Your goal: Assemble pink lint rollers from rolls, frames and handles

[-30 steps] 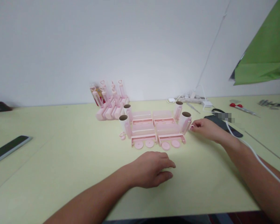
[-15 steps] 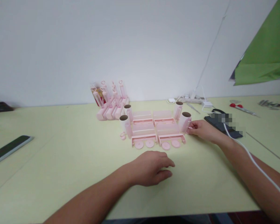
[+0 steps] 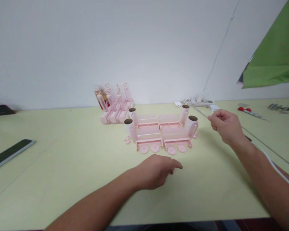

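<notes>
In front of the pink trays (image 3: 159,133) on the desk (image 3: 62,166), the left hand (image 3: 156,175) lay palm down, fingers loosely spread, holding nothing. Right of the trays, the right hand (image 3: 225,126) hung above the desk, thumb pressed to curled fingers; whether it pinched anything could not be told. The pink roller (image 3: 192,126) stood at the trays' right edge, apart from that hand.

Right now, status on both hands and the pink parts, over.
Left hand open, low over table before pink trays. Right hand hovers right of pink roller, fingers curled, hold unclear. White cable along right forearm.
</notes>
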Demonstrator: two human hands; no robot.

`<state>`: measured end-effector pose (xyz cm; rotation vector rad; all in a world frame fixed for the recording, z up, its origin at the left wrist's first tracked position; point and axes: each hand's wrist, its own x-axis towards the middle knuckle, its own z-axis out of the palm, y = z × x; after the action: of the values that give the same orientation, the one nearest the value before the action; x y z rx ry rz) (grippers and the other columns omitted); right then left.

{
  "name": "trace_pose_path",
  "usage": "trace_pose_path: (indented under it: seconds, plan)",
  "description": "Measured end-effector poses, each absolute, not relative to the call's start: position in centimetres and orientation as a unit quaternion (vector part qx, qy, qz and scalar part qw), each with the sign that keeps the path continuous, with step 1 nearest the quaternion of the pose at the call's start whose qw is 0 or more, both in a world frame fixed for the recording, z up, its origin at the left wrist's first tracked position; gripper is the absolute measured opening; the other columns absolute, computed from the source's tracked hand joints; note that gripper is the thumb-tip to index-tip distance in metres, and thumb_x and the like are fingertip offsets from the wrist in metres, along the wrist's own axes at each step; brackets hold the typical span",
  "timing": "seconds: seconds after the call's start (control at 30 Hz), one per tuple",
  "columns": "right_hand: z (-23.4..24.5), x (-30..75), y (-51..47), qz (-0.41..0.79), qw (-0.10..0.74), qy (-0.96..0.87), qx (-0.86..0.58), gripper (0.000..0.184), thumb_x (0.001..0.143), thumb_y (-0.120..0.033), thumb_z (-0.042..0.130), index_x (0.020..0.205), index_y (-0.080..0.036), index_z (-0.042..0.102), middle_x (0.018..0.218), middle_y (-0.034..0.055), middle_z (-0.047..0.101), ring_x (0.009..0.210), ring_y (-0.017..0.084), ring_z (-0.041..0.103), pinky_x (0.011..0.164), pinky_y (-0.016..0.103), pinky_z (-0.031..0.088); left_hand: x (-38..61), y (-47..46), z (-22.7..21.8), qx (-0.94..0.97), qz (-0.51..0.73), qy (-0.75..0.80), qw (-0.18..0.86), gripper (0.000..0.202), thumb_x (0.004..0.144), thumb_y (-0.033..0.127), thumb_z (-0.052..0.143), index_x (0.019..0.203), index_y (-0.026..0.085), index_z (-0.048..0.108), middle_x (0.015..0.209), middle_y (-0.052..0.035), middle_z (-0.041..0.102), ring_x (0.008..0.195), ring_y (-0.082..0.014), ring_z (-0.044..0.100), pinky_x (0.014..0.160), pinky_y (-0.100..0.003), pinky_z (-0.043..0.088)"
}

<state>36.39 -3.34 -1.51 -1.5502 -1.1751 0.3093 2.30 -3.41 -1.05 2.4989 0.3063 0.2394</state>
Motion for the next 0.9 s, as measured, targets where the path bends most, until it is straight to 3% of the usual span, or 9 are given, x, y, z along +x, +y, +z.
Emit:
trace_pose_path:
  seconds: [0.1,0.17,0.27,0.33,0.4,0.47,0.53,0.9]
  plan:
    - [-1.5,34.1,-4.5,0.143,0.611,-0.512,-0.586,0.032,0.082,-0.047,0.062,0.067,-0.024,0.045,0.051,-0.0029,0.042,0.047,0.013,0.036,0.048,0.028,0.030,2.2,-3.5,-0.9,0.927,0.129,0.097,0.337,0.064,0.071,-0.004,0.041,0.130,0.019,0.048,0.126,-0.0110,0.060,0.079,-0.0119,0.063,0.070,-0.026,0.053]
    - [-1.6,32.1,-5.7,0.186,0.563,-0.570,-0.568,0.036,0.083,-0.050,0.061,0.064,-0.023,0.046,0.054,-0.0004,0.046,0.051,0.014,0.041,0.051,0.029,0.033,2.1,-3.6,-0.5,0.923,0.167,0.071,0.339,0.066,0.068,-0.004,0.039,0.129,0.020,0.046,0.138,-0.0132,0.051,0.102,-0.0172,0.062,0.078,-0.029,0.055]
    - [-1.7,28.9,-7.3,0.281,0.443,-0.716,-0.461,0.040,0.087,-0.046,0.058,0.059,-0.020,0.047,0.055,-0.0007,0.047,0.053,0.012,0.042,0.055,0.028,0.034,2.1,-3.8,0.1,0.927,0.222,0.045,0.298,0.066,0.068,-0.003,0.040,0.130,0.020,0.044,0.141,-0.0145,0.047,0.129,-0.0233,0.047,0.099,-0.038,0.049]
    - [-2.0,27.2,-7.8,0.335,0.373,-0.775,-0.384,0.040,0.089,-0.044,0.057,0.060,-0.019,0.047,0.056,-0.0029,0.043,0.053,0.010,0.039,0.054,0.025,0.032,2.2,-3.8,0.2,0.932,0.228,0.043,0.279,0.062,0.073,-0.001,0.042,0.132,0.019,0.044,0.133,-0.0139,0.055,0.122,-0.0218,0.053,0.100,-0.038,0.047]
    - [-2.4,26.1,-7.7,0.389,0.305,-0.803,-0.332,0.039,0.088,-0.043,0.059,0.062,-0.018,0.047,0.057,-0.0047,0.040,0.054,0.009,0.036,0.053,0.023,0.029,2.3,-3.7,-0.1,0.942,0.191,0.061,0.270,0.053,0.078,0.003,0.044,0.128,0.019,0.050,0.115,-0.0100,0.066,0.101,-0.0181,0.062,0.089,-0.031,0.051]
    - [-3.1,25.8,-7.3,0.446,0.242,-0.804,-0.311,0.036,0.086,-0.042,0.062,0.065,-0.016,0.049,0.058,-0.0057,0.040,0.054,0.008,0.035,0.051,0.021,0.027,2.3,-3.7,-0.6,0.954,0.127,0.086,0.259,0.041,0.079,0.006,0.046,0.116,0.020,0.060,0.096,-0.0051,0.071,0.082,-0.0151,0.064,0.076,-0.025,0.050]
    - [-3.8,26.0,-6.8,0.488,0.205,-0.787,-0.317,0.033,0.085,-0.042,0.065,0.069,-0.015,0.054,0.058,-0.0060,0.042,0.053,0.007,0.035,0.049,0.020,0.025,2.4,-3.7,-1.1,0.960,0.066,0.100,0.252,0.031,0.077,0.007,0.050,0.101,0.020,0.066,0.087,-0.0023,0.072,0.076,-0.0144,0.064,0.072,-0.023,0.048]
    - [-3.3,25.8,-7.0,0.506,0.180,-0.774,-0.336,0.022,0.086,-0.036,0.064,0.084,-0.014,0.062,0.065,-0.0045,0.050,0.056,0.007,0.041,0.050,0.019,0.029,2.8,-3.2,-1.0,0.953,0.008,0.150,0.262,0.005,0.078,0.015,0.056,0.080,0.018,0.060,0.070,0.0016,0.058,0.061,-0.0108,0.051,0.059,-0.020,0.037]
